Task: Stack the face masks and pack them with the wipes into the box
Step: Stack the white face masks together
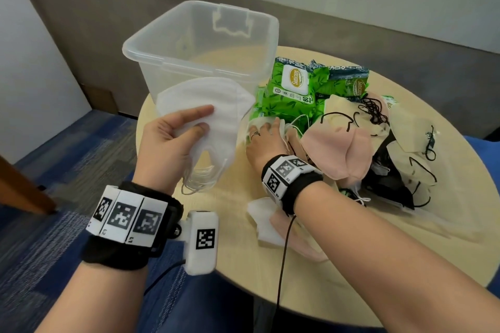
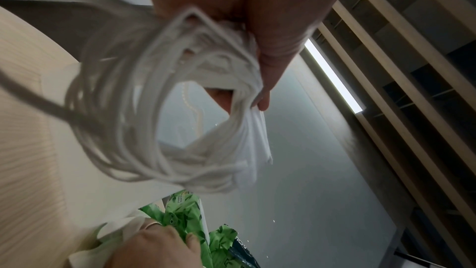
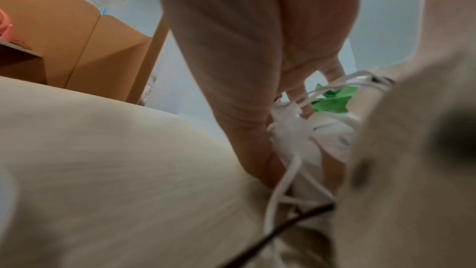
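already white masks [image 1: 213, 105] in left hand [image 1: 167, 138]

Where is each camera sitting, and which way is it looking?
Head: worn on the head, looking down at the round table; both forearms, the left hand and the right hand show.
Left wrist: under the left wrist, looking along the hand and up at the white mask stack it grips; thumb and fingertips show.
Right wrist: low by the table, looking along the right hand's fingers into a white mask.
Shared: the head and left wrist views both show the green wipes packs and the right hand.
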The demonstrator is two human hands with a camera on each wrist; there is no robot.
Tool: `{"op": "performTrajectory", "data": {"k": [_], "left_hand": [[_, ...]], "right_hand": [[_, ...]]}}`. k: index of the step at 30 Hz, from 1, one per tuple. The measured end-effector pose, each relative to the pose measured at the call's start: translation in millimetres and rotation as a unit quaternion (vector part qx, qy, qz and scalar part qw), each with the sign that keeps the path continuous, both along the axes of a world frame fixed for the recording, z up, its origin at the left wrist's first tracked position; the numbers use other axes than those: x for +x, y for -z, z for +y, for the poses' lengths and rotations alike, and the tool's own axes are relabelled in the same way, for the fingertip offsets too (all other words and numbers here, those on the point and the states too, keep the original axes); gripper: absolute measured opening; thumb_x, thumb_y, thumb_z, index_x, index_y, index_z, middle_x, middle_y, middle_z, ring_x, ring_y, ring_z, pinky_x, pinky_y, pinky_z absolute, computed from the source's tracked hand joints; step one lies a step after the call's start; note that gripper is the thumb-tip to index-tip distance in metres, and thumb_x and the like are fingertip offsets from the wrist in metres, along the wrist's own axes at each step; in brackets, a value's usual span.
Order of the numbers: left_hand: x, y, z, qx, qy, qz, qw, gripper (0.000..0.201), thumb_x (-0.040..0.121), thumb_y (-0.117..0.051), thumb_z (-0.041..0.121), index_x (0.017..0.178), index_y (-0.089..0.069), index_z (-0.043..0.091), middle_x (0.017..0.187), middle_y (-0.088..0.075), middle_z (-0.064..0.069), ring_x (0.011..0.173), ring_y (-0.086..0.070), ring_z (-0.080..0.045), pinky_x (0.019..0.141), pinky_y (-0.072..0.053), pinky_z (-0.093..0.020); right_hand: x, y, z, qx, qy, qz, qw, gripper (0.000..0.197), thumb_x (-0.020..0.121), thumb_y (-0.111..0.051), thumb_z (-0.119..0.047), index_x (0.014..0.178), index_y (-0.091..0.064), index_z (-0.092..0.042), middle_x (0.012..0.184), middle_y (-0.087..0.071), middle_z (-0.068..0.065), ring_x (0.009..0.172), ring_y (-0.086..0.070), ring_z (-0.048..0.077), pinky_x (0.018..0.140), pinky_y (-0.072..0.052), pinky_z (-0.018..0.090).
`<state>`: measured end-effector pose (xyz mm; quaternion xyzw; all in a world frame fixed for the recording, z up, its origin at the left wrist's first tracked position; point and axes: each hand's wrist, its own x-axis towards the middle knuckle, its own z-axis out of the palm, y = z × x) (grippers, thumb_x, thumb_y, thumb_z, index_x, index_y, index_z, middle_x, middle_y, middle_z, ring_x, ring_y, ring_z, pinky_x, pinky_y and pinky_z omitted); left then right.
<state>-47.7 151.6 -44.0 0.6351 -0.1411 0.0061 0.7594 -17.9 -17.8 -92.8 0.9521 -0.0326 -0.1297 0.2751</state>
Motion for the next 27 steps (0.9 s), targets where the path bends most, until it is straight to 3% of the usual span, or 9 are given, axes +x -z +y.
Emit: {"op": "performTrajectory", "data": {"k": [7,10,13,14,16,18,20,24,27], "left_hand": [[-0.4,-2.6,0.8,0.001,-0.001,-0.004,1.000,0.029,0.085,-0.057,-0.005,0.098,-0.068,0.018,0.098,-0.069,0.005,0.089,-0.064,0.000,0.082,-0.050,-0.014],[0.6,-4.3,2.6,-0.002,-0.003,0.000,1.000,0.029,0.085,-0.057,-0.006,0.097,-0.069,0.018,0.091,-0.071,0.011,0.089,-0.064,0.000,0.084,-0.051,-0.015],[2.3,-3.8,2.4,0.008,-0.008,0.001,1.000,0.029,0.085,-0.057,-0.005,0.094,-0.069,0.020,0.084,-0.072,0.016,0.088,-0.064,0.001,0.085,-0.050,-0.017],[2.8,-3.5,1.1,0.011,-0.011,0.001,1.000,0.029,0.086,-0.057,-0.005,0.094,-0.069,0.020,0.085,-0.072,0.015,0.088,-0.064,0.001,0.086,-0.050,-0.017],[3.5,-2.0,-3.5,0.021,-0.014,0.000,1.000,0.029,0.086,-0.057,-0.005,0.097,-0.069,0.019,0.093,-0.071,0.009,0.090,-0.064,-0.002,0.089,-0.050,-0.020],[3.3,-0.6,-11.5,0.033,-0.012,-0.003,0.999,0.029,0.086,-0.056,-0.005,0.101,-0.068,0.017,0.099,-0.069,0.002,0.094,-0.063,-0.009,0.090,-0.050,-0.023],[2.2,-0.1,-21.6,0.046,-0.009,-0.010,0.999,0.028,0.086,-0.056,-0.005,0.104,-0.068,0.013,0.098,-0.069,0.002,0.092,-0.063,-0.008,0.086,-0.050,-0.019],[-3.0,-4.1,-44.2,0.057,0.008,-0.025,0.998,0.023,0.088,-0.058,0.003,0.105,-0.067,0.014,0.098,-0.067,0.009,0.086,-0.061,0.011,0.078,-0.045,-0.004],[-5.9,-7.5,-58.1,0.052,0.020,-0.022,0.998,0.020,0.085,-0.065,0.022,0.104,-0.067,0.018,0.103,-0.068,0.006,0.091,-0.060,0.009,0.078,-0.043,-0.003]], "right_hand": [[-7.4,-15.0,-13.9,0.125,0.008,-0.025,0.992,0.039,0.096,-0.036,-0.025,0.132,-0.049,-0.016,0.147,-0.037,0.002,0.136,-0.028,0.028,0.112,0.000,0.059],[-21.4,-36.6,-21.7,0.301,0.058,-0.129,0.943,0.031,0.090,-0.044,-0.022,0.115,-0.058,-0.011,0.133,-0.051,0.006,0.130,-0.037,0.026,0.115,0.002,0.050],[-35.2,-57.2,-38.9,0.490,0.101,-0.234,0.833,0.032,0.084,-0.054,-0.024,0.110,-0.061,-0.006,0.115,-0.061,0.011,0.113,-0.052,0.027,0.109,-0.029,0.041],[-39.3,-61.9,-46.5,0.558,0.106,-0.262,0.780,0.029,0.078,-0.057,-0.026,0.097,-0.063,-0.005,0.098,-0.062,0.011,0.096,-0.057,0.024,0.092,-0.041,0.036],[-49.5,-71.2,-60.0,0.670,0.107,-0.295,0.673,0.031,0.069,-0.057,-0.025,0.076,-0.055,0.005,0.073,-0.050,0.010,0.070,-0.050,0.018,0.068,-0.040,0.030],[-62.4,-79.6,-72.0,0.757,0.108,-0.287,0.577,0.011,0.080,-0.057,-0.008,0.081,-0.060,0.002,0.075,-0.058,0.007,0.067,-0.057,0.015,0.066,-0.047,0.026],[-75.8,-87.5,-80.4,0.816,0.087,-0.261,0.508,0.012,0.085,-0.054,0.001,0.088,-0.064,-0.005,0.080,-0.068,0.001,0.071,-0.064,0.010,0.066,-0.052,0.022],[-91.2,-95.2,-87.4,0.899,0.041,-0.206,0.383,0.023,0.075,-0.054,-0.004,0.095,-0.067,-0.003,0.087,-0.071,0.004,0.079,-0.067,0.015,0.074,-0.055,0.025],[-96.8,-100.9,-86.4,0.932,0.017,-0.166,0.321,0.028,0.075,-0.049,-0.001,0.088,-0.073,-0.007,0.083,-0.072,0.006,0.074,-0.068,0.016,0.067,-0.055,0.025]]}}
